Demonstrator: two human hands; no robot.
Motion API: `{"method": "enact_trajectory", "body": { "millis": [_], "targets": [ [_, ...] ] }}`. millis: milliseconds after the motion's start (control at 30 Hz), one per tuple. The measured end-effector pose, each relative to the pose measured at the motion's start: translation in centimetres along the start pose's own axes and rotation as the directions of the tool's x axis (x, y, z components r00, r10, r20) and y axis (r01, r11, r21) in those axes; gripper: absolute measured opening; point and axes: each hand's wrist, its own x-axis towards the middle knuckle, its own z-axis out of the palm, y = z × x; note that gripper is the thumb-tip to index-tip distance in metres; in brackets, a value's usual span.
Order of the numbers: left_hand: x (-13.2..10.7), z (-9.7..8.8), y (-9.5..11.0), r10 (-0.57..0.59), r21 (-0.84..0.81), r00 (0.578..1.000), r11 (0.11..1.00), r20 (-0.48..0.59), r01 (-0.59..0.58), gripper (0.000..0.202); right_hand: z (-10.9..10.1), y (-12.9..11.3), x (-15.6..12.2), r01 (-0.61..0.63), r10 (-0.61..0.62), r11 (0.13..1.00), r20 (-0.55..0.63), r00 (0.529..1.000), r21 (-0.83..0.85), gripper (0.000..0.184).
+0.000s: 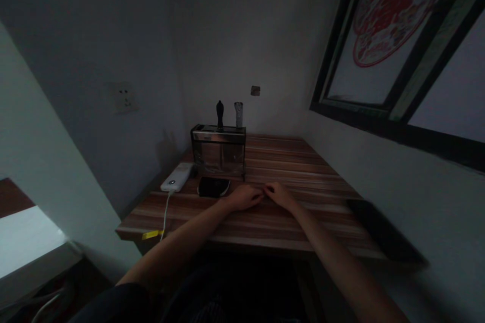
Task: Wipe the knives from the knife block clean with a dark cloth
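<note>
Both of my hands rest low over the wood-grain table, fingertips close together. My left hand [246, 197] has its fingers curled and closed toward the right one. My right hand [277, 193] is closed too, with thumb and fingers pinched. Whatever is between the fingers, if anything, is too small and dark to make out. Just left of my left hand lies a small black pouch-like case [213, 187] with a pale edge. Behind it stands a dark-framed box with clear sides [219, 154], from whose top stick up a black handle [220, 113] and a patterned, glassy-looking piece [238, 115].
A white power bank [178, 176] with a white cable [165, 212] lies at the table's left; a yellow tag [152, 234] hangs by the front edge. A dark flat slab [384, 229] is at the right edge. Walls enclose the back and sides of the striped table [280, 154].
</note>
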Motion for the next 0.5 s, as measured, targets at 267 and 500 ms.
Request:
{"method": "enact_trajectory", "body": {
  "millis": [267, 500],
  "targets": [
    [-0.02, 0.28, -0.24, -0.001, 0.011, 1.0, 1.0, -0.007, 0.002, 0.027, 0.13, 0.09, 0.0, -0.007, 0.007, 1.0, 0.001, 1.0, -0.005, 0.022],
    [0.0, 0.11, -0.03, 0.005, 0.012, 1.0, 1.0, -0.015, -0.005, 0.023, -0.06, 0.0, -0.06, -0.008, 0.008, 1.0, 0.013, 1.0, -0.013, 0.021]
  ]
}}
